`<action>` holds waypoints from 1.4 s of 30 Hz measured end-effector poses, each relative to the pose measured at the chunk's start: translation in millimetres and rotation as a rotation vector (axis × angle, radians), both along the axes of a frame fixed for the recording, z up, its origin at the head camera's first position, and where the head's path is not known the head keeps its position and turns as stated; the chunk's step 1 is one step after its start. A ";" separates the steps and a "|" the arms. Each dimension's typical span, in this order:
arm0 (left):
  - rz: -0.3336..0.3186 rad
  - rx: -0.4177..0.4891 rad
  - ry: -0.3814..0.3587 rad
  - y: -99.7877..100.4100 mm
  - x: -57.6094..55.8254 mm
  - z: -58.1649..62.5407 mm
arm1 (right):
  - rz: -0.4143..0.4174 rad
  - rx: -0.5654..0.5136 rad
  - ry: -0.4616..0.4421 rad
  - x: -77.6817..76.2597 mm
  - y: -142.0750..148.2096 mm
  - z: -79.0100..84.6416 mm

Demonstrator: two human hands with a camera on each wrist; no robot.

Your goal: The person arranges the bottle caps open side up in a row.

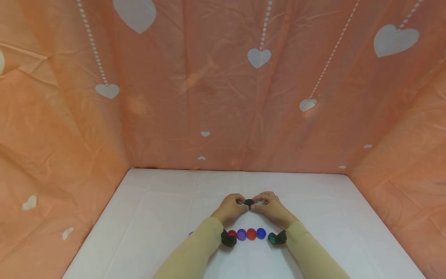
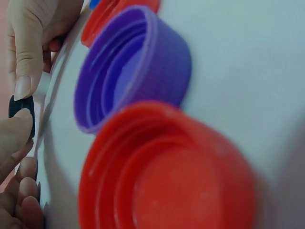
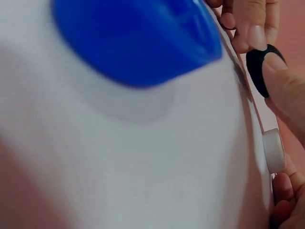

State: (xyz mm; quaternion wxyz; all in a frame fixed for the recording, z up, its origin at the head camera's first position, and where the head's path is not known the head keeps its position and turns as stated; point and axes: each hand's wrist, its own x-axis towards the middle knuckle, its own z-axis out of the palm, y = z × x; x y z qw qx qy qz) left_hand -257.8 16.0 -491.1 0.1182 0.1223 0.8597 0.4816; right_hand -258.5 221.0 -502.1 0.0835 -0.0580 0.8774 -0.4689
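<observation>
A small black bottle cap (image 1: 249,202) is pinched between the fingertips of both hands, just beyond a row of caps. My left hand (image 1: 231,207) grips it from the left, its thumb (image 2: 19,126) lying on the cap's side. From the other side comes my right hand (image 1: 273,207), with its thumb (image 3: 283,78) against the black cap (image 3: 261,69). Beside the right hand's lower fingers a white cap (image 3: 273,151) shows in the right wrist view. Closest to the left wrist are a red cap (image 2: 186,181) and a purple cap (image 2: 167,62), hollow sides showing.
The row on the white table (image 1: 156,201) holds a red cap (image 1: 232,233), a purple cap (image 1: 242,235), an orange-red cap (image 1: 251,234) and a blue cap (image 1: 261,233), partly between the forearms. Orange cloth (image 1: 216,97) with pale hearts stands behind and at both sides.
</observation>
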 end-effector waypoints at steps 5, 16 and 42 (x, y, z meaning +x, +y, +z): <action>-0.048 0.068 -0.018 -3.2 2.9 3.1 | 0.037 -0.082 0.000 3.4 3.0 3.8; -0.050 0.175 -0.002 -3.8 16.5 19.2 | -0.006 0.005 0.137 28.0 -3.9 31.0; -0.038 0.220 -0.035 -1.7 33.6 18.9 | 0.000 -0.225 0.062 55.6 -5.3 26.9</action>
